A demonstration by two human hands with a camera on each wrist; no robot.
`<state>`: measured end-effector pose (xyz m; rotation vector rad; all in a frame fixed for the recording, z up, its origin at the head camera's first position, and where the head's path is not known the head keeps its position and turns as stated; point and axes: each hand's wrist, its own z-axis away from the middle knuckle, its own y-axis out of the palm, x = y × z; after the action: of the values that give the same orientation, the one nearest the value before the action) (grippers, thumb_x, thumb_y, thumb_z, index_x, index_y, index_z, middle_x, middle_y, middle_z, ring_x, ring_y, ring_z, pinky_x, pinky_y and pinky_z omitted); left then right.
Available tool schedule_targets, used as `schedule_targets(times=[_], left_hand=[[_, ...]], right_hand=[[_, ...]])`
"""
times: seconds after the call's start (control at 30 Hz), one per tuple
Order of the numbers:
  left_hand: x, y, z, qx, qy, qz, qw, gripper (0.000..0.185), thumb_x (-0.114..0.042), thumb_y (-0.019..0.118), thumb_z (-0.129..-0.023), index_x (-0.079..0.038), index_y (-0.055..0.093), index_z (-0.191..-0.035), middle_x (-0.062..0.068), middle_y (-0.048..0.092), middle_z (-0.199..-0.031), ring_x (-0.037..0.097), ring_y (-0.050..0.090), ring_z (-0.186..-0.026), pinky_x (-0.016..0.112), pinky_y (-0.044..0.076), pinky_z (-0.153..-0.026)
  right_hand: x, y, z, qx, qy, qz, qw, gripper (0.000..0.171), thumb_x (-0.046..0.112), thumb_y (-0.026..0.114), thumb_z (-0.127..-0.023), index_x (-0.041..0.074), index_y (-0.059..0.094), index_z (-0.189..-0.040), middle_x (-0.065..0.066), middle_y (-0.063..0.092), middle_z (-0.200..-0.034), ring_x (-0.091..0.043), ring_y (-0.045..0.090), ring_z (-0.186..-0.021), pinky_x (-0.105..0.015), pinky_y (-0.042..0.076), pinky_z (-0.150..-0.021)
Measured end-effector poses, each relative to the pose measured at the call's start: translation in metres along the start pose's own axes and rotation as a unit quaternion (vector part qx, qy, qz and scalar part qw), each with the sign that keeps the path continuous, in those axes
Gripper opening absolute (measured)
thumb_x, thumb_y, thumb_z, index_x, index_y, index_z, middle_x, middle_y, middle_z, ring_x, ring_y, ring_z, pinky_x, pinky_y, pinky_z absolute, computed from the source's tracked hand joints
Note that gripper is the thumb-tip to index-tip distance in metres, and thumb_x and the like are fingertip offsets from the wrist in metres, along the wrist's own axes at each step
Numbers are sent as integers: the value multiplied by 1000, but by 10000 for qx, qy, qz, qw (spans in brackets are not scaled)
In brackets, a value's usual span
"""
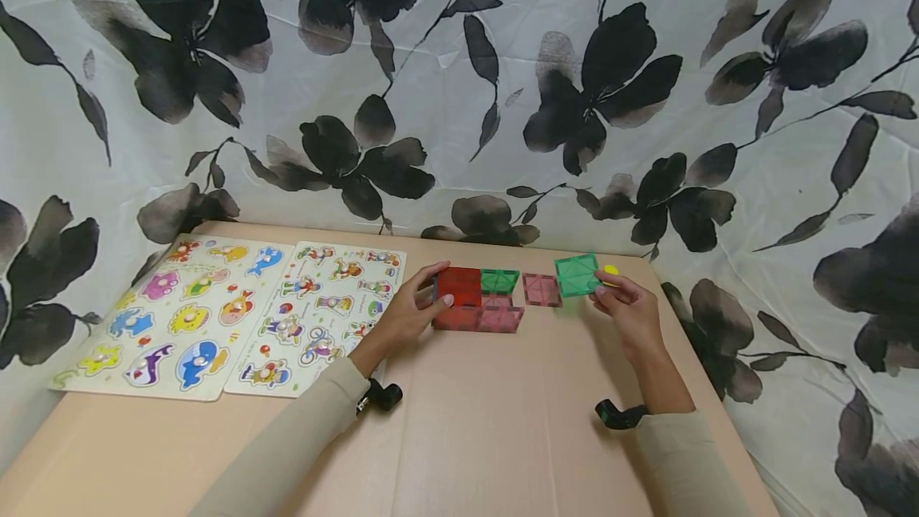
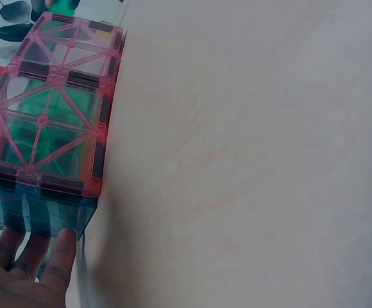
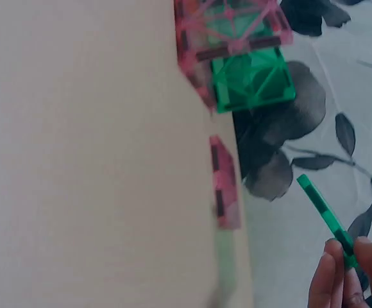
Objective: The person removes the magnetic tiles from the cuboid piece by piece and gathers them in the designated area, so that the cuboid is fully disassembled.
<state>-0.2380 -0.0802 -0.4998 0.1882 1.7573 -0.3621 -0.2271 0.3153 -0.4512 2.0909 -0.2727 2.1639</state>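
A box of magnetic tiles (image 1: 475, 299) stands on the tan table (image 1: 459, 421), with a red top, pink sides and a green tile at its far end. My left hand (image 1: 412, 309) grips its left end; the fingers (image 2: 29, 256) touch a blue tile (image 2: 35, 215) next to the pink side (image 2: 48, 122). My right hand (image 1: 626, 303) pinches a loose green square tile (image 1: 577, 275) above the table, right of the box. In the right wrist view that green tile (image 3: 324, 215) shows edge-on. A pink tile (image 1: 542, 290) lies flat between box and right hand.
Two wooden peg puzzles (image 1: 230, 313) with cartoon figures lie at the left of the table. A small yellow object (image 1: 611, 270) sits behind the green tile. A flowered black-and-white cloth (image 1: 459, 86) hangs round the table on the far and right sides.
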Motion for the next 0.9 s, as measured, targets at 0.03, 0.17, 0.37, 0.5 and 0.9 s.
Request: schedule_targets(times=[0.03,0.17,0.37,0.5,0.9], left_hand=[[0,0,0,1,-11,-3,10000,62,-14,67,-106,-27,43,-161,10,46,-163,40,45,-153,53,50,-117],[0,0,0,7,-47,-11,10000,62,-15,67,-106,-27,43,-161,10,46,-163,40,45,-153,52,50,-118],[-1,0,1,-7,-79,-17,10000,62,-16,67,-106,-29,43,-161,9,46,-162,38,45,-153,52,49,-118],[-1,1,1,-11,-72,-2,10000,62,-16,68,-106,-30,43,-161,9,46,-163,38,45,-153,52,49,-118],[0,0,1,29,-59,-27,10000,63,-19,67,-106,-29,41,-162,9,44,-164,39,43,-154,52,49,-118]], right_hand=[[-2,-3,-1,-56,123,-30,9999,43,2,67,-103,-2,61,-146,7,79,-97,-3,76,-86,-21,64,-86],[-9,-13,-4,-225,590,-2,9980,45,2,66,-103,-1,59,-148,8,78,-97,-4,76,-86,-25,63,-92],[-18,-23,-9,-292,994,374,9939,45,3,63,-106,3,58,-150,9,76,-98,-3,75,-90,-24,62,-95],[-24,-27,-13,-340,1094,506,9921,44,2,62,-106,2,58,-150,8,75,-95,-4,75,-90,-23,63,-91],[-25,-28,-10,-458,428,2134,9750,39,17,64,-107,7,65,-145,-12,71,-131,-8,68,-104,-17,61,-85]])
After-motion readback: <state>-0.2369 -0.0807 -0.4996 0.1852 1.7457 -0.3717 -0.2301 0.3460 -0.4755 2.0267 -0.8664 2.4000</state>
